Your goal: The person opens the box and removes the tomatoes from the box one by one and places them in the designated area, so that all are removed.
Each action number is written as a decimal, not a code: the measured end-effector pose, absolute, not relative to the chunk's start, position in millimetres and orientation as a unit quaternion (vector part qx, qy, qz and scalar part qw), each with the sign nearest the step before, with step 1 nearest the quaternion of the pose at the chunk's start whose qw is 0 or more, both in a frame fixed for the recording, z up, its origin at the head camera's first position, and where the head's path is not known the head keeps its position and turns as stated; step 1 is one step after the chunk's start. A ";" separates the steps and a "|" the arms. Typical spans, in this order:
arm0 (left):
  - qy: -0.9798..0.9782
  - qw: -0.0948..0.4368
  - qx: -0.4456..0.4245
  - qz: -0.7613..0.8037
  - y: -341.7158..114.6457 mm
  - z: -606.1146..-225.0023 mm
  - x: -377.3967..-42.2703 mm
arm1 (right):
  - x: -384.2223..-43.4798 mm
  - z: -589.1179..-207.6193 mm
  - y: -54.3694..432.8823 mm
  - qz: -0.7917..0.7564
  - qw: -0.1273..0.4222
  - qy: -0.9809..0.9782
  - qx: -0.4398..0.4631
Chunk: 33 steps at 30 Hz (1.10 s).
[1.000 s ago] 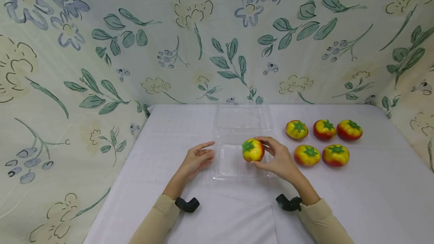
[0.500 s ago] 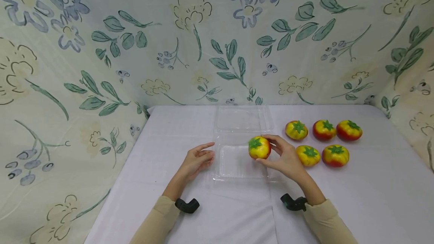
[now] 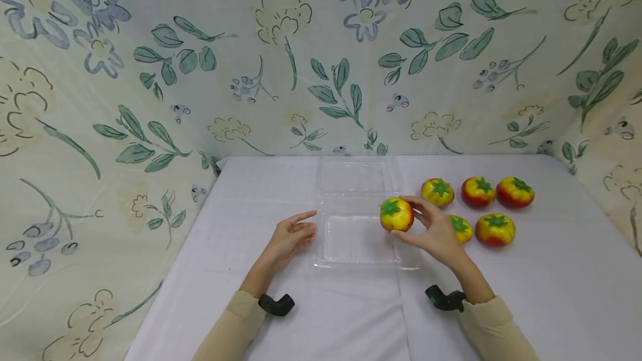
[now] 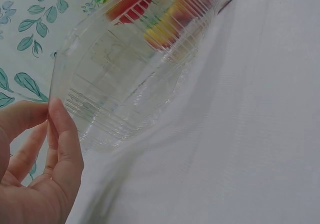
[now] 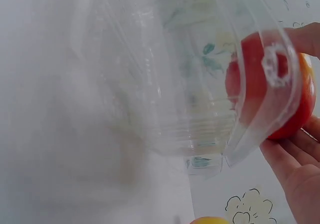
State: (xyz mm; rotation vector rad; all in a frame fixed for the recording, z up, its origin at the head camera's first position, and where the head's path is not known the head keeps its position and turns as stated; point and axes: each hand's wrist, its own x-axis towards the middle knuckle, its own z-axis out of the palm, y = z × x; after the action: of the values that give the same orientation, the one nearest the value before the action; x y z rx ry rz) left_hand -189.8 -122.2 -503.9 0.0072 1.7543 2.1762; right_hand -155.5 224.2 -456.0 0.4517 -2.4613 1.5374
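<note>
A red-and-yellow fruit (image 3: 397, 215) with a green leafy cap is held between the thumb and fingers of my right hand (image 3: 440, 238). It is over the right edge of a clear plastic clamshell box (image 3: 346, 241), which stands with its lid (image 3: 353, 176) laid back. In the right wrist view the fruit (image 5: 306, 93) shows partly through the box's wall. My left hand (image 3: 292, 240) is at the box's left side; in the left wrist view its thumb and fingers pinch the rim of the box (image 4: 115, 96).
To the right lie several similar fruits in two rows, among them a back one (image 3: 438, 193) and a front one (image 3: 495, 230). My right hand partly covers another front fruit (image 3: 462, 229). A white cloth (image 3: 251, 183) covers the table, with a floral curtain (image 3: 281, 71) behind.
My right hand has moved to the right with the fruit, from above the box's base to its right edge. The left hand has stayed in place.
</note>
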 end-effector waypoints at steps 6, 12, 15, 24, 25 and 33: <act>0.620 0.172 0.003 0.766 -122.7 -503.1 -189.2 | -154.6 -454.2 233.6 0.517 0.119 -0.835 0.143; 0.618 0.174 0.002 0.766 -122.7 -504.1 -189.7 | -150.2 -450.3 243.5 0.502 0.137 -0.845 0.122; 0.618 0.173 0.003 0.767 -122.7 -504.6 -189.9 | -149.0 -450.0 248.6 0.498 0.141 -0.849 0.108; 0.621 0.170 0.005 0.765 -122.9 -504.5 -189.4 | -148.0 -453.5 264.8 0.487 0.150 -0.859 0.057; 0.621 0.169 0.005 0.765 -122.8 -504.4 -189.4 | -147.5 -453.4 266.0 0.488 0.149 -0.858 0.054; 0.622 0.173 0.001 0.764 -123.3 -505.0 -190.0 | -144.2 -452.3 274.3 0.486 0.158 -0.858 0.041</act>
State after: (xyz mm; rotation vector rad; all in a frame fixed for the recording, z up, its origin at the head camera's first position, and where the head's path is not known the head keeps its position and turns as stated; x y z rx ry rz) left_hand -190.0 -123.3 -505.0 0.0031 1.7651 2.1663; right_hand -144.2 274.3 -452.3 0.1182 -2.4551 1.3900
